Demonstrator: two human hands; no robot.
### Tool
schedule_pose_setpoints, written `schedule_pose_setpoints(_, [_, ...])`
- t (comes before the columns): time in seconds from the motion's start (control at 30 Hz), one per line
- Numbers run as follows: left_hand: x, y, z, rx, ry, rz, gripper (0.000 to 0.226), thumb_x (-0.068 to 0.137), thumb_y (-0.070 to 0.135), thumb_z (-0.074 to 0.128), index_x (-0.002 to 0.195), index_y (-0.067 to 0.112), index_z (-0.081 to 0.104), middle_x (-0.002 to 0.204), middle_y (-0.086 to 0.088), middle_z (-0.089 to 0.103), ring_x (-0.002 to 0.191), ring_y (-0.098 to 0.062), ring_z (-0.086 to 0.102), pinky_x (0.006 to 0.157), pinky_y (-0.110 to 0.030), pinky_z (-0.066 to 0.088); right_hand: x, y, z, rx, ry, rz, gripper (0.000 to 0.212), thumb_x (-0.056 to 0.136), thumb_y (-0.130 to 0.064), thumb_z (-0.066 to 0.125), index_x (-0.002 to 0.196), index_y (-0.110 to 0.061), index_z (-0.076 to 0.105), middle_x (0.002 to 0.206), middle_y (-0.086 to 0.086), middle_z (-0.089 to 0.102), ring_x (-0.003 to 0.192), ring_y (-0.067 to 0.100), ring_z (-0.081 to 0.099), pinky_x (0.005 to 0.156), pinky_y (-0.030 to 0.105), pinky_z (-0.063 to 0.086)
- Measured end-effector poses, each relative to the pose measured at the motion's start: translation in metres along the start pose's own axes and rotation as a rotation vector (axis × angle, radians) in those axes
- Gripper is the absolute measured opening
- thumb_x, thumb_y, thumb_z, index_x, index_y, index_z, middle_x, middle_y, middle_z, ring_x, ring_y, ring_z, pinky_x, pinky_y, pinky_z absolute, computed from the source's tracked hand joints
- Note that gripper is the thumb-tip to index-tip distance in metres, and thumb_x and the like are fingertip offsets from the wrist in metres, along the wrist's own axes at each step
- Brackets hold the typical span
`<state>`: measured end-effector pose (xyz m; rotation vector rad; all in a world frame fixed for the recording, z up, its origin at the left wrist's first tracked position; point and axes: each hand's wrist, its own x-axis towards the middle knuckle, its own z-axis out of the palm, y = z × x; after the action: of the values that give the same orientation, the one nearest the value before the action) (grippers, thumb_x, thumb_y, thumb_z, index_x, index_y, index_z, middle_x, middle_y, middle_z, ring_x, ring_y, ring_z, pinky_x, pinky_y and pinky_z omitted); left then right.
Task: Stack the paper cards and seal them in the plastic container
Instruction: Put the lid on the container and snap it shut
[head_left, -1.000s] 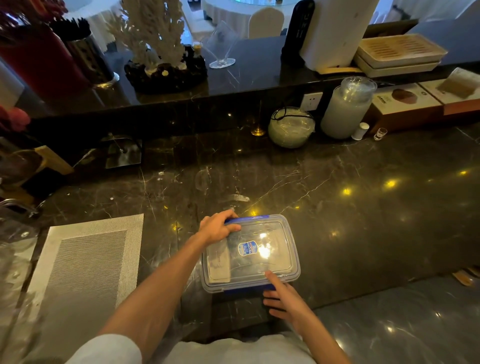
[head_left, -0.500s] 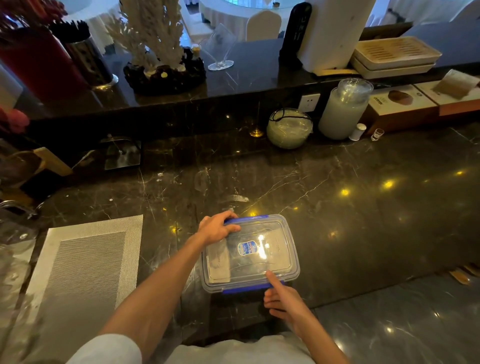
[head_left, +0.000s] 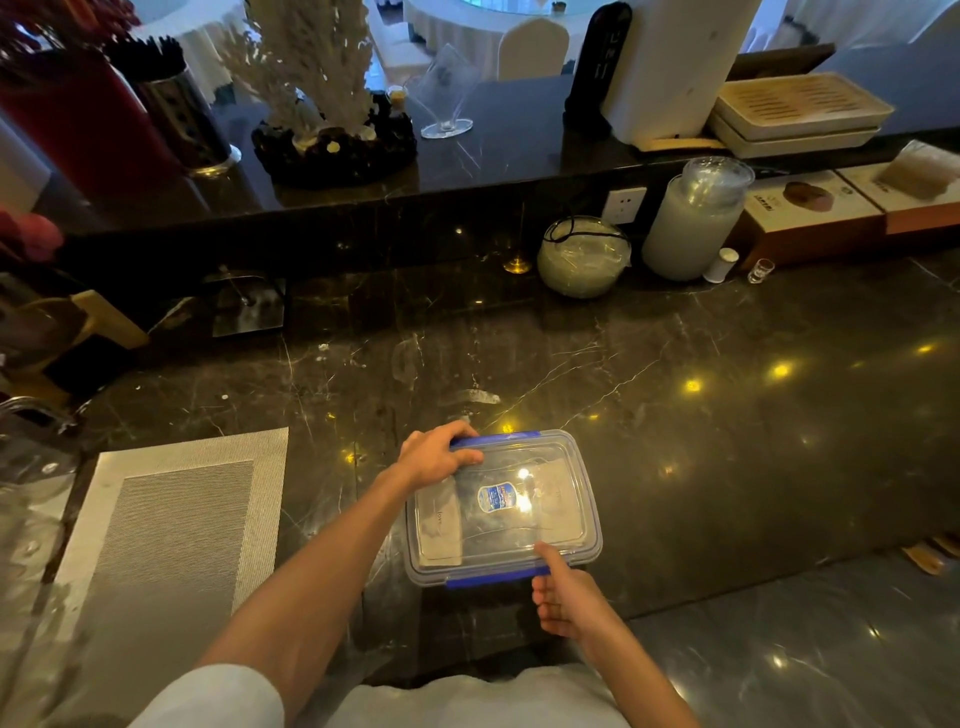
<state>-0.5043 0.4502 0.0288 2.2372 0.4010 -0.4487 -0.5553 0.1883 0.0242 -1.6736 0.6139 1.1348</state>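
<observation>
A clear plastic container (head_left: 561, 525) with a lid and blue clasps sits near the front edge of the dark marble counter. Pale paper cards (head_left: 439, 525) lie stacked inside against its left wall, seen through the lid. My left hand (head_left: 439, 457) grips the far left corner, fingers over the far blue clasp (head_left: 498, 440). My right hand (head_left: 563, 597) is at the near side, thumb pressed on the lid's rim above the near blue clasp (head_left: 493, 578), the other fingers curled below it.
A woven grey placemat (head_left: 171, 525) lies to the left. Along the back wall stand a round glass jar (head_left: 582, 257), a tall frosted jar (head_left: 693, 221), small cups and boxes (head_left: 810, 215). A raised ledge behind holds a coral ornament (head_left: 332, 104) and trays (head_left: 800, 111).
The near blue clasp has come up against the container's side under my right thumb. My left hand has stayed on the far corner.
</observation>
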Motion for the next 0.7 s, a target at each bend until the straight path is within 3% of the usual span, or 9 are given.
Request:
schedule_pose_setpoints(0.13, [0.001, -0.002, 0.002, -0.015, 0.002, 0.004, 0.029, 0.09, 0.046, 0.064, 0.115, 0.032, 0.062, 0.116, 0.007, 0.068, 0.112, -0.018, 0.062, 0.109, -0.049, 0.041, -0.003, -0.002, 0.003, 0.044, 0.001, -0.004, 0.04, 0.092, -0.05, 0.057, 0.077, -0.014, 0.066, 0.061, 0.001, 0.064, 0.058, 0.014, 0.058, 0.062, 0.028, 0.053])
schedule_pose_setpoints(0.3, [0.003, -0.004, 0.001, 0.122, 0.055, 0.062, 0.045, 0.09, 0.052, 0.062, 0.129, 0.031, 0.057, 0.125, 0.006, 0.066, 0.121, -0.018, 0.057, 0.112, -0.042, 0.033, -0.018, -0.008, -0.001, -0.044, -0.029, -0.023, 0.053, 0.094, -0.054, 0.053, 0.098, -0.005, 0.072, 0.083, 0.008, 0.071, 0.075, 0.018, 0.065, 0.079, 0.033, 0.056])
schedule_pose_setpoints(0.4, [-0.001, -0.01, 0.005, 0.191, 0.183, 0.098, 0.065, 0.09, 0.057, 0.057, 0.147, 0.03, 0.041, 0.138, 0.002, 0.057, 0.133, -0.02, 0.044, 0.117, -0.041, 0.022, -0.036, -0.022, -0.006, -0.166, -0.095, -0.017, 0.057, 0.098, -0.055, 0.04, 0.085, -0.008, 0.069, 0.07, 0.005, 0.064, 0.06, 0.013, 0.057, 0.063, 0.023, 0.046])
schedule_pose_setpoints(0.47, [-0.008, -0.019, 0.012, 0.06, 0.32, 0.078, 0.064, 0.093, 0.057, 0.053, 0.149, 0.032, 0.037, 0.14, 0.002, 0.054, 0.136, -0.019, 0.04, 0.117, -0.042, 0.021, -0.044, -0.035, -0.013, -0.147, -0.092, -0.035, 0.054, 0.101, -0.05, 0.036, 0.069, -0.013, 0.058, 0.058, 0.002, 0.053, 0.048, 0.01, 0.046, 0.051, 0.02, 0.033])
schedule_pose_setpoints(0.57, [-0.027, -0.039, 0.024, -0.388, 0.464, -0.082, 0.062, 0.094, 0.055, 0.053, 0.149, 0.038, 0.033, 0.15, 0.001, 0.042, 0.139, -0.021, 0.036, 0.113, -0.048, 0.034, -0.036, -0.043, -0.037, -0.159, 0.175, -0.333, 0.051, 0.103, -0.037, 0.043, 0.072, -0.002, 0.063, 0.066, 0.014, 0.059, 0.056, 0.02, 0.049, 0.055, 0.027, 0.038])
schedule_pose_setpoints(0.63, [-0.045, -0.05, 0.035, -0.664, 0.485, -0.146, 0.065, 0.093, 0.054, 0.055, 0.15, 0.034, 0.03, 0.153, -0.003, 0.041, 0.133, -0.016, 0.045, 0.1, -0.031, 0.047, -0.025, -0.048, -0.053, -0.132, 0.342, -0.492, 0.04, 0.101, -0.032, 0.05, 0.085, 0.001, 0.067, 0.08, 0.02, 0.065, 0.072, 0.024, 0.054, 0.068, 0.033, 0.043])
schedule_pose_setpoints(0.7, [-0.065, -0.059, 0.051, -0.796, 0.473, -0.195, 0.066, 0.092, 0.054, 0.054, 0.15, 0.032, 0.03, 0.152, -0.005, 0.043, 0.112, 0.002, 0.056, 0.075, -0.011, 0.051, -0.012, -0.056, -0.061, -0.141, 0.391, -0.577, 0.026, 0.099, -0.029, 0.055, 0.096, -0.006, 0.067, 0.096, 0.015, 0.068, 0.091, 0.023, 0.059, 0.081, 0.035, 0.045])
